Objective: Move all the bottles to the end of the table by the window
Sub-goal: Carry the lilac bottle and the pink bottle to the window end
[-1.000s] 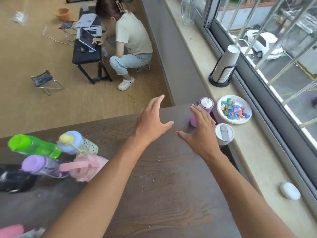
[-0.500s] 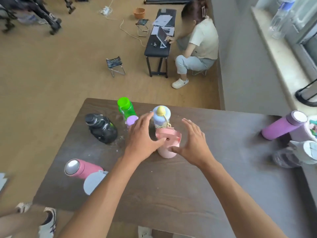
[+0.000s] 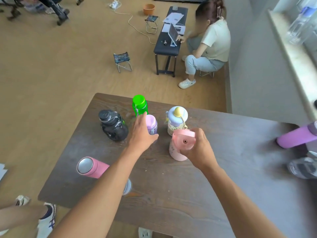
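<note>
On the dark wooden table [image 3: 171, 182], my left hand [image 3: 141, 133] wraps around a small lilac bottle [image 3: 151, 124]. My right hand [image 3: 199, 148] grips a pink bottle with a flip lid [image 3: 180, 143]. Beside them stand a green bottle [image 3: 139, 104], a black jug-like bottle [image 3: 112, 125] and a pale blue bottle with a yellow knob [image 3: 176, 120]. A pink flask with a silver cap [image 3: 91, 167] stands near the table's left edge. At the right end by the window stand a purple flask [image 3: 296, 137] and a clear bottle [image 3: 301, 167].
A round cap of another bottle [image 3: 127, 186] peeks out under my left forearm. A person crouches at a low black bench [image 3: 167, 47] on the floor beyond the table. Someone's shoes [image 3: 46, 219] are at the lower left. The windowsill [image 3: 298, 62] runs along the right.
Both hands have closed in: the left now holds the lilac bottle, the right has taken hold of the pink flip-lid bottle. The view turned away from the window end earlier.
</note>
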